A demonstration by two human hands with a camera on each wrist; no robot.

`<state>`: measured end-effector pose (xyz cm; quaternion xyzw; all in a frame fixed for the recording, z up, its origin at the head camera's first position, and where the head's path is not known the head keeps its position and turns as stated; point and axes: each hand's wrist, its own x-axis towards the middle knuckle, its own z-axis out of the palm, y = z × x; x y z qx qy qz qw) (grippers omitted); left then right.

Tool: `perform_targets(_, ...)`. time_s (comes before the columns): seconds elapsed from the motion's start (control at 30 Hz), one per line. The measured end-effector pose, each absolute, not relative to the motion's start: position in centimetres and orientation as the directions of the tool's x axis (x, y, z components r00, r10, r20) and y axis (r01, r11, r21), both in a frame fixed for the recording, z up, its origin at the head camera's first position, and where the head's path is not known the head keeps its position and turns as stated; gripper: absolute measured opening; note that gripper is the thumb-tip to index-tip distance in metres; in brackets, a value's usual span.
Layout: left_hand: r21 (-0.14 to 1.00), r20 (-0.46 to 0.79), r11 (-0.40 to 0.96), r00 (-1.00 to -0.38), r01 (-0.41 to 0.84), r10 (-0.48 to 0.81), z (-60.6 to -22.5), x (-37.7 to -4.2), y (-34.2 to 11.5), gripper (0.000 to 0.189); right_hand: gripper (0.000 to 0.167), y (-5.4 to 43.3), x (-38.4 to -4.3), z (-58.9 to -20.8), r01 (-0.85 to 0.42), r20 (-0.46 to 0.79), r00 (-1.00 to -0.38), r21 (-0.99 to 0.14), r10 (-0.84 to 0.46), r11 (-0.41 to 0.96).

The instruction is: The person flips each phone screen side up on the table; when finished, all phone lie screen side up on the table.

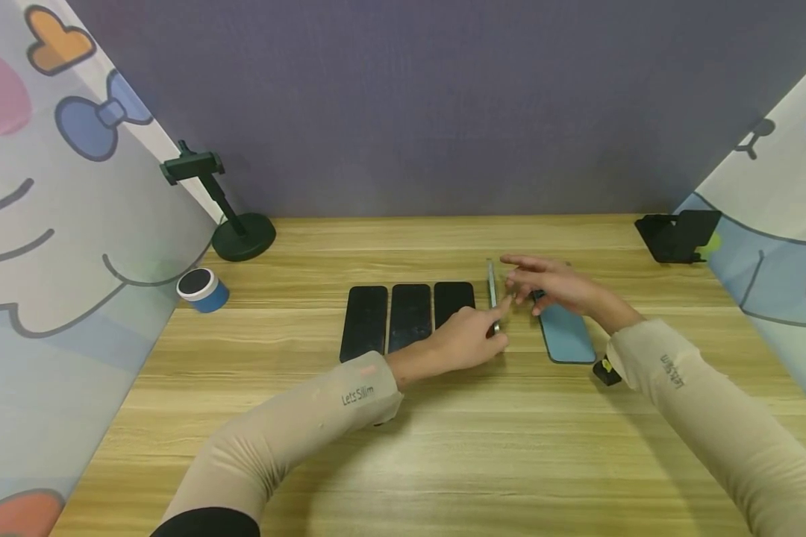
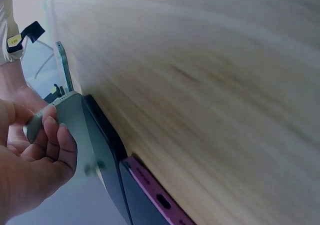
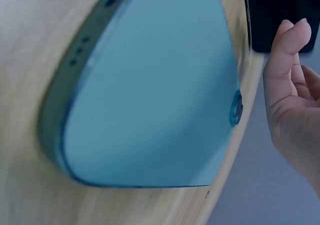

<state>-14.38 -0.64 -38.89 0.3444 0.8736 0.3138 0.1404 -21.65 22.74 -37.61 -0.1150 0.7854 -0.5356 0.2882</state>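
Observation:
My left hand (image 1: 466, 339) pinches one end of a phone (image 1: 492, 287) that is tipped up on its long edge, so its thin silver side faces the head camera. In the left wrist view, thumb and fingers hold that phone's pale end (image 2: 62, 99). To its right hovers my right hand (image 1: 560, 287), fingers loosely bent and holding nothing; whether a fingertip touches the tipped phone I cannot tell. Just below the right hand lies a blue phone (image 1: 569, 335), back up. In the right wrist view, a dark screen (image 3: 270, 15) stands behind the right thumb.
Left of the tipped phone, three phones with dark screens (image 1: 365, 321) lie in a row. A green phone stand (image 1: 242, 235) and a blue-and-white jar (image 1: 204, 291) are at the left. A black folding stand (image 1: 678, 235) sits at the back right of the wooden table (image 1: 443, 462).

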Motion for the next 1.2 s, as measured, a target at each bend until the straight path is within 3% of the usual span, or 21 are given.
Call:
perform_targets(0.57,0.718,-0.054,0.602,-0.833,0.351,0.55,-39.2,-14.3,-0.9,0.066,0.068,23.8,-21.6,-37.9,0.162,-0.346,-0.823,-0.903,-0.451,0.398)
perform_targets(0.9,0.776,-0.062,0.561,-0.849,0.29,0.525,-39.9,-14.7,-1.3,0.062,0.07,23.8,-21.4,-38.2,0.169,-0.362,-0.814,-0.896,-0.454,0.412)
perform_targets(1.2,0.888,-0.148,0.452,-0.881,0.081,0.449,-40.1,-15.1,-1.5,0.06,0.073,24.1,-21.2,-38.4,0.179,-0.379,-0.811,-0.886,-0.446,0.428)
